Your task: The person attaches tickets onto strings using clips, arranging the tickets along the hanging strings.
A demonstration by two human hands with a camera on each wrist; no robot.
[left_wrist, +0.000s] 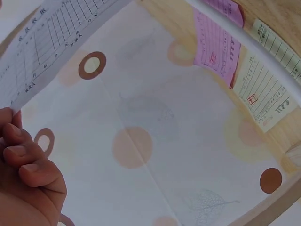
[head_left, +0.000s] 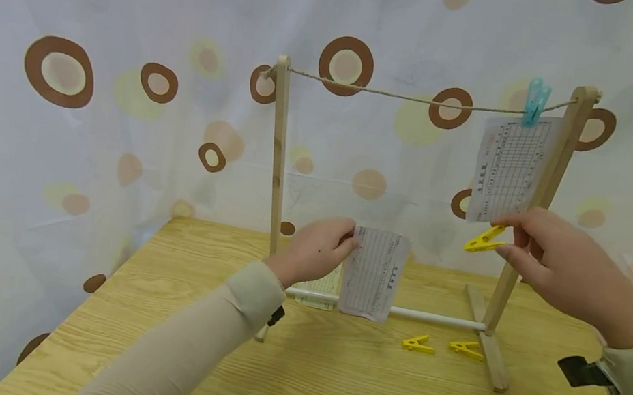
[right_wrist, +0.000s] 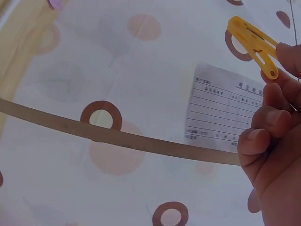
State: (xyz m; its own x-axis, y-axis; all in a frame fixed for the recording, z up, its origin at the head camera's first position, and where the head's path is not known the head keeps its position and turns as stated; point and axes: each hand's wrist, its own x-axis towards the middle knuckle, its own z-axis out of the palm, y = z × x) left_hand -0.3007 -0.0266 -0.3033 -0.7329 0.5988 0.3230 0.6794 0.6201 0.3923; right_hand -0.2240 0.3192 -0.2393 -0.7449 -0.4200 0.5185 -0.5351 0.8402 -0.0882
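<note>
My left hand point(head_left: 318, 246) pinches a white printed form slip point(head_left: 373, 274) by its upper left corner; the slip hangs in front of the wooden stand. Between thumb and fingers of my right hand point(head_left: 575, 266) is a yellow clothespin point(head_left: 484, 239), with its nose pointing left. The right wrist view also shows this yellow clothespin point(right_wrist: 254, 44) by the fingertips. Just above it, another white form slip point(head_left: 507, 172) hangs from the rope point(head_left: 395, 94) under a light blue clothespin point(head_left: 534, 102), near the right post.
Two yellow clothespins, one left point(head_left: 417, 343) and one right point(head_left: 466, 349), lie on the wooden table point(head_left: 323, 392). A white crossbar point(head_left: 434, 318) joins the stand's posts low down. Beyond it lie a pink slip point(left_wrist: 216, 42) and green slips point(left_wrist: 263, 84). A dotted curtain point(head_left: 136, 3) hangs behind.
</note>
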